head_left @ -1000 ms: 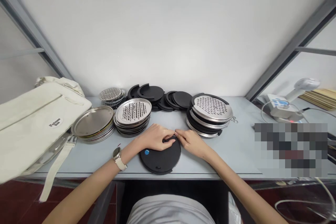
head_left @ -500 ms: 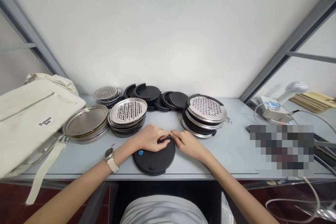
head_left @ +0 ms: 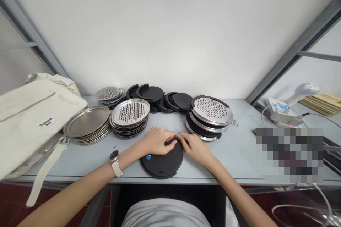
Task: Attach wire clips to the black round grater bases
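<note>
A black round disc with a blue dot sticker and a small slot lies flat near the table's front edge. A thin metal rim shows along its right side. Over its far part rests my left hand, fingers closed in a pinch at the far edge. My right hand pinches at the same spot from the right. Between the fingertips a small metal ring just shows; the fingers hide most of it.
Right of centre stands a stack of perforated grater discs in black holders, rings hanging from it. Grater plates, plain metal plates and black round holders lie behind and left. A cream bag covers the left side; a scanner stands right.
Both hands and the black disc have shifted slightly right in view. The metal ring between the fingertips shows more clearly now.
</note>
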A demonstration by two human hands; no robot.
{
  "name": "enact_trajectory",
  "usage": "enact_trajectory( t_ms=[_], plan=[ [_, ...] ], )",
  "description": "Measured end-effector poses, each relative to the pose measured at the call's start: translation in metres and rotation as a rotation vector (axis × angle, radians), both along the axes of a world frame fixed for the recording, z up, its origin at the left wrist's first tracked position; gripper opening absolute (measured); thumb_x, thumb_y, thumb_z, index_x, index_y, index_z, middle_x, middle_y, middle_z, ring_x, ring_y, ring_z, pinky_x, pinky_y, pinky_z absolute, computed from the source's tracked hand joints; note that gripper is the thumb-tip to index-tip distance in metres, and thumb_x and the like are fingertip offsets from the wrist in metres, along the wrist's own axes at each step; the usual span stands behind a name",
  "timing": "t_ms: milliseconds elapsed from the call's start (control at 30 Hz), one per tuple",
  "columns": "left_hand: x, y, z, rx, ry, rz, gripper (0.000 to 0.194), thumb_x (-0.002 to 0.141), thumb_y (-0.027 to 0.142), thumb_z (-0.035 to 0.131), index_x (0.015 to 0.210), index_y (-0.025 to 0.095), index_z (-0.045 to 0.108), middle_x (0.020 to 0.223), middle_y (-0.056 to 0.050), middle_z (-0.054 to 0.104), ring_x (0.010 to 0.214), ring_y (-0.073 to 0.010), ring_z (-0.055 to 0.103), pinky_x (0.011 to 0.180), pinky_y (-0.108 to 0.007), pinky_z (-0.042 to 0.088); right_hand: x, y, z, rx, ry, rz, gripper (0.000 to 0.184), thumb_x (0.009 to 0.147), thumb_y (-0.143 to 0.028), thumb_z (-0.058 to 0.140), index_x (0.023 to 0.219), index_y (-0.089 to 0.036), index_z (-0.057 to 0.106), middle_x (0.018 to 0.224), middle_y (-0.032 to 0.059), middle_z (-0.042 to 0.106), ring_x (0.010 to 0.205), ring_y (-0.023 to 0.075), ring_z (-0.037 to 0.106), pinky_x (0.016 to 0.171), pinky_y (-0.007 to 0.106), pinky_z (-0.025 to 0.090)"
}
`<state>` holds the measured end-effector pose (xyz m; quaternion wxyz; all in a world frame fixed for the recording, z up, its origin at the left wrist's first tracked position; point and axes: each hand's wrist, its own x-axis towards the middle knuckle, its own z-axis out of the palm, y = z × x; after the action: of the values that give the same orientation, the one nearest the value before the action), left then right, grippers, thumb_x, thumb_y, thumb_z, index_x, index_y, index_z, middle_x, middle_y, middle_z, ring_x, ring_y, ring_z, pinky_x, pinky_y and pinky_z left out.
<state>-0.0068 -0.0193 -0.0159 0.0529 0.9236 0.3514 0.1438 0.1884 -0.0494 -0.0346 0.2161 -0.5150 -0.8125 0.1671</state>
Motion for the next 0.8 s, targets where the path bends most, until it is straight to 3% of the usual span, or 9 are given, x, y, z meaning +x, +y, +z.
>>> enact_trajectory(
  t_ms=[233, 500, 800],
  plan=[
    [0.005, -0.002, -0.001, 0.01, 0.004, 0.043, 0.019, 0.085, 0.033, 0.053, 0.07, 0.021, 0.051, 0.058, 0.003, 0.056, 0.051, -0.0138, 0.05, 0.051, -0.029, 0.021, 0.003, 0.001, -0.003, 0.015, 0.011, -0.017, 0.028, 0.098, -0.028, 0.035, 0.073, -0.022, 0.045, 0.058, -0.0013, 0.051, 0.053, 0.0147, 0.048, 0.055, 0.025, 0.026],
    [0.0, 0.005, -0.002, 0.01, -0.027, 0.116, 0.023, 0.09, 0.032, 0.046, 0.071, 0.02, 0.047, 0.062, 0.002, 0.057, 0.052, -0.014, 0.049, 0.051, -0.029, 0.019, 0.012, -0.012, -0.007, -0.046, 0.073, 0.034, 0.031, 0.098, -0.028, 0.036, 0.067, -0.022, 0.034, 0.054, -0.0061, 0.033, 0.048, 0.0112, 0.033, 0.052, 0.024, 0.023],
    [-0.007, 0.012, -0.003, -0.037, -0.041, 0.071, 0.024, 0.087, 0.03, 0.05, 0.067, 0.02, 0.041, 0.057, 0.004, 0.049, 0.049, -0.0114, 0.042, 0.051, -0.026, 0.02, 0.017, -0.022, -0.009, -0.055, 0.192, -0.039, 0.023, 0.1, -0.032, 0.032, 0.079, -0.023, 0.038, 0.064, -0.0049, 0.04, 0.055, 0.0128, 0.039, 0.057, 0.024, 0.029]
  ],
)
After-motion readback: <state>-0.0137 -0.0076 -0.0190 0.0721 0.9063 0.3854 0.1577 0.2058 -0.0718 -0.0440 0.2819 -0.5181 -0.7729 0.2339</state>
